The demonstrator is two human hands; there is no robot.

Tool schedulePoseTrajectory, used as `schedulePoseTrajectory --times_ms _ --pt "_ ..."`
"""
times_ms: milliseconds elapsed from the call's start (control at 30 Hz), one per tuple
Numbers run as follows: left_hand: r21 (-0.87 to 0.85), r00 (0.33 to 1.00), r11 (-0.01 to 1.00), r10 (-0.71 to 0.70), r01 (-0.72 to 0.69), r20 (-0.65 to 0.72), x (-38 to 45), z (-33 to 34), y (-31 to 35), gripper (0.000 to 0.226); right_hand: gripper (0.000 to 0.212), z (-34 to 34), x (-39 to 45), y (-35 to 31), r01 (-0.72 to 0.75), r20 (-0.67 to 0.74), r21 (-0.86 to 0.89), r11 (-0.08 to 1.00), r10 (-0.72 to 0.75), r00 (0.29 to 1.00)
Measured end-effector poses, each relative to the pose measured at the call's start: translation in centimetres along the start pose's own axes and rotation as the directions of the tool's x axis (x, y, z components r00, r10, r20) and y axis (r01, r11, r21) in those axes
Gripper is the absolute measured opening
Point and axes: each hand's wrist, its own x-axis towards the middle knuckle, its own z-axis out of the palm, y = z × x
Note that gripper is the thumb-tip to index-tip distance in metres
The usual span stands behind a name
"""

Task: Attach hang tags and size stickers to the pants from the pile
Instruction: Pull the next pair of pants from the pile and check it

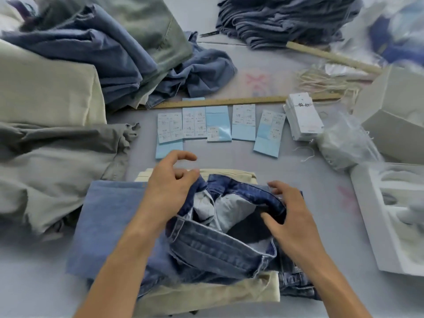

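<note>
Jeans (220, 244) lying open-waisted at the near edge of the table (298, 161), resting on folded cream pants (206, 292) and a light blue folded pair (107, 226). Left hand (169, 191) pinching the far left part of the denim waistband between thumb and curled fingers, index finger lifted free. Right hand (286, 214) gripping the right side of the waistband, thumb tucked inside the opening, fingers curved over the outer edge. Size sticker sheets (218, 125) sitting in a row on pale blue backings towards the middle of the table, just beyond the hands. Wooden ruler (229, 102) lying along the far side of that row. Hang tags (302, 118) stacked at the right end of the row, touching the ruler's right part. Strings (325, 81) bunched beyond the tags. White boxes (390, 203) lining the right edge. Loose pile of pants (91, 53) crowding the left edge and far left corner; folded blue stack (286, 19) occupying the far edge.
</note>
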Motion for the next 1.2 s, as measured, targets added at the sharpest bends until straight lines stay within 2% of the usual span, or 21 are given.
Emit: schedulePoseTrajectory --times_ms 100,167,233,267,300,367,400,433,467,533,567,600,633,667,700,767,867,933,1000,1100,1200 --pt "-0.064 0.994 0.997 -0.027 0.034 0.105 1.9 2.0 1.6 0.027 0.076 -0.7 0.2 -1.2 0.018 0.123 -0.025 1.000 -0.015 0.992" --pt "-0.125 0.960 0.988 -0.054 0.092 0.276 1.3 4.1 2.2 0.035 0.061 -1.7 -0.5 -1.7 -0.012 0.153 0.018 1.000 0.009 0.988" --pt "-0.032 0.879 0.999 0.003 0.014 0.477 0.0 6.0 1.6 0.037 0.027 -2.9 -1.7 -2.2 -0.051 0.135 0.124 0.991 0.034 0.990" --pt "0.028 0.829 0.997 0.041 -0.068 0.558 -0.3 6.5 1.1 0.038 0.018 -3.4 -2.4 -2.7 -0.108 0.190 0.192 0.975 0.071 0.979" --pt "0.061 0.782 0.989 0.068 -0.134 0.620 -0.2 6.5 0.7 0.040 0.025 -3.7 -3.3 -3.0 -0.177 0.291 0.211 0.961 0.111 0.950" --pt "0.037 0.703 0.990 0.071 -0.137 0.708 1.1 5.1 0.6 0.041 0.035 -3.6 -5.2 -2.9 -0.227 0.507 0.001 0.974 0.195 0.839" --pt "-0.004 0.673 0.993 0.086 -0.122 0.734 2.1 4.1 0.7 0.037 0.030 -3.4 -6.0 -2.6 -0.204 0.549 -0.118 0.972 0.235 0.802" --pt "-0.048 0.672 0.991 0.120 -0.124 0.730 3.3 2.9 0.6 0.034 0.020 -3.1 -6.7 -2.3 -0.186 0.539 -0.182 0.965 0.257 0.802" --pt "-0.045 0.709 0.981 0.167 -0.187 0.685 4.7 1.8 0.2 0.035 0.015 -2.9 -7.2 -2.1 -0.215 0.481 -0.169 0.962 0.271 0.834" --pt "0.191 0.814 0.909 0.218 -0.370 0.538 7.7 0.4 -1.0 0.051 0.021 -2.4 -7.7 -1.8 -0.336 0.240 0.019 0.942 0.322 0.916" --pt "0.325 0.829 0.861 0.177 -0.392 0.530 8.7 0.3 -1.5 0.066 0.026 -2.1 -7.8 -1.5 -0.366 0.110 0.126 0.922 0.353 0.929" --pt "0.407 0.819 0.844 0.063 -0.348 0.570 9.2 0.7 -1.8 0.075 0.031 -1.9 -7.8 -1.5 -0.363 -0.002 0.207 0.909 0.371 0.929" --pt "0.477 0.781 0.820 -0.059 -0.318 0.622 9.3 1.4 -2.3 0.072 0.034 -1.6 -7.8 -1.6 -0.363 -0.076 0.260 0.895 0.394 0.916" --pt "0.519 0.736 0.786 -0.126 -0.335 0.665 9.2 2.3 -2.8 0.059 0.033 -1.4 -7.9 -1.5 -0.372 -0.116 0.311 0.875 0.423 0.899" --pt "0.526 0.711 0.761 -0.124 -0.379 0.692 9.2 3.1 -3.2 0.043 0.031 -1.2 -8.1 -1.5 -0.392 -0.129 0.360 0.847 0.461 0.878" --pt "0.444 0.704 0.802 -0.043 -0.399 0.709 9.3 3.9 -3.0 0.031 0.027 -1.0 -8.7 -1.3 -0.424 -0.115 0.452 0.785 0.522 0.845" --pt "0.221 0.666 0.870 0.152 -0.441 0.730 10.1 4.5 -1.3 0.043 0.032 -0.3 -9.9 -1.1 -0.498 -0.080 0.492 0.714 0.606 0.791" --pt "0.092 0.615 0.895 0.221 -0.436 0.756 10.4 5.6 0.3 0.051 0.033 0.0 -10.6 -1.1 -0.527 -0.071 0.506 0.683 0.642 0.764" --pt "0.045 0.604 0.881 0.285 -0.471 0.744 10.7 7.2 1.4 0.052 0.032 -0.1 -11.2 -0.9 -0.517 -0.075 0.482 0.707 0.621 0.780" --pt "0.162 0.702 0.810 0.367 -0.564 0.610 12.1 9.8 1.9 0.050 0.021 -0.1 -11.4 -0.8 -0.502 -0.097 0.323 0.803 0.556 0.826" --pt "0.484 0.743 0.632 0.229 -0.605 0.629 12.8 11.6 1.0 0.036 0.022 0.3 -11.1 -0.6 -0.476 -0.142 0.244 0.845 0.517 0.844"
